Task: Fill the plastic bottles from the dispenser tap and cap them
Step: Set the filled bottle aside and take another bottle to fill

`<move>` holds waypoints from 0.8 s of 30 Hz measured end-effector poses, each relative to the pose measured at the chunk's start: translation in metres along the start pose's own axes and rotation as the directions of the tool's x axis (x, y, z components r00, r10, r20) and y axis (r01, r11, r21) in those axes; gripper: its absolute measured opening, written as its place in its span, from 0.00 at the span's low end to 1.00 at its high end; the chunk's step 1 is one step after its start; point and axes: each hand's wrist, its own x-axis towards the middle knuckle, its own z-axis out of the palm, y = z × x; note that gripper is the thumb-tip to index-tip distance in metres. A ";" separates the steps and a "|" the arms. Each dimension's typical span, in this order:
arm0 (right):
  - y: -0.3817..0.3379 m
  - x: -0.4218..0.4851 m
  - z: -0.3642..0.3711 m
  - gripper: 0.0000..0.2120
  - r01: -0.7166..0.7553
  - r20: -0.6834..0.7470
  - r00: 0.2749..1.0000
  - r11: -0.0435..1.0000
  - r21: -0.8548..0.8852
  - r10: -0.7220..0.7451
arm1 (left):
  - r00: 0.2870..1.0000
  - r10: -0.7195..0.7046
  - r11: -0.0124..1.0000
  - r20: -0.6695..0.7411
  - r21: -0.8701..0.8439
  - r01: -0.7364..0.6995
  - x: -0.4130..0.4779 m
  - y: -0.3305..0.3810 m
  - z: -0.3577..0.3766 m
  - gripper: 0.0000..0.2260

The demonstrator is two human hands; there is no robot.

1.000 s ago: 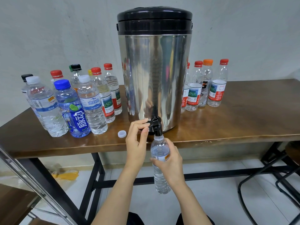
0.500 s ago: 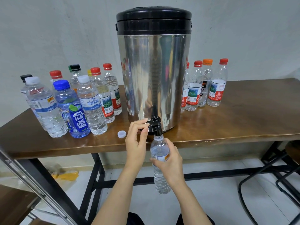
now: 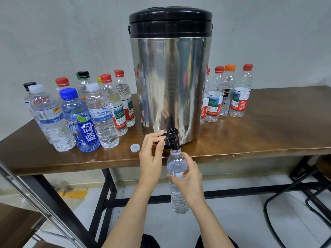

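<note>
Head view, nearest first: my right hand [image 3: 188, 178] is wrapped round the middle of a clear plastic bottle [image 3: 178, 203], fingers and thumb curled over its label. It holds the bottle upright in the air just below the front edge of the worktop [image 3: 259, 138]. The bottle's open neck sits right under the spout of the black tap [image 3: 173, 140], touching it or very nearly so. How far up the water stands inside I cannot tell. Just to the left, my left hand [image 3: 152, 158] pinches the tap's small lever [image 3: 165, 135] between thumb and forefinger, the other fingers folded loosely beneath. A loose white cap [image 3: 135, 147] lies on the worktop near that hand, apart from everything else. The tap juts from the foot of the dispenser [image 3: 170, 77], a tall steel drum with a black lid [image 3: 170, 20], standing close to the worktop's front edge. To its left is a cluster of capped bottles [image 3: 102, 119], with caps of white, blue, red, black and yellow; the blue-capped one [image 3: 80, 122] stands at the front. To the dispenser's right, farther back, a short row of bottles [image 3: 240, 97] stands side by side with red caps and one orange. Behind everything is a pale wall [image 3: 53, 33].
</note>
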 end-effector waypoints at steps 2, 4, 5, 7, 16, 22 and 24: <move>0.000 0.000 0.000 0.39 -0.002 0.002 1.000 1.000 -0.001 0.002 | 1.000 0.002 1.000 0.002 0.001 -0.002 0.000 0.000 0.000 0.08; 0.000 0.000 0.000 0.39 -0.004 0.001 1.000 1.000 0.001 0.004 | 1.000 0.000 1.000 -0.001 -0.001 0.000 0.001 0.000 0.000 0.08; 0.000 0.000 0.001 0.39 -0.004 0.000 1.000 1.000 0.001 0.004 | 1.000 0.000 1.000 -0.002 -0.002 0.000 0.001 0.000 0.000 0.07; 0.000 0.000 0.001 0.39 -0.002 -0.001 1.000 1.000 0.002 0.002 | 1.000 0.004 1.000 -0.001 -0.003 -0.004 0.000 0.000 0.000 0.07; 0.000 0.000 0.000 0.39 -0.009 0.008 1.000 1.000 0.002 0.009 | 1.000 0.008 1.000 -0.004 0.005 -0.008 0.001 -0.001 0.000 0.06; -0.001 -0.001 0.000 0.39 -0.008 0.001 1.000 1.000 0.010 0.008 | 1.000 -0.013 1.000 0.003 -0.017 0.013 0.001 0.000 0.000 0.06; -0.001 -0.001 0.000 0.40 -0.007 0.000 1.000 1.000 0.007 0.007 | 1.000 -0.008 1.000 0.001 -0.023 0.008 0.001 0.000 0.000 0.06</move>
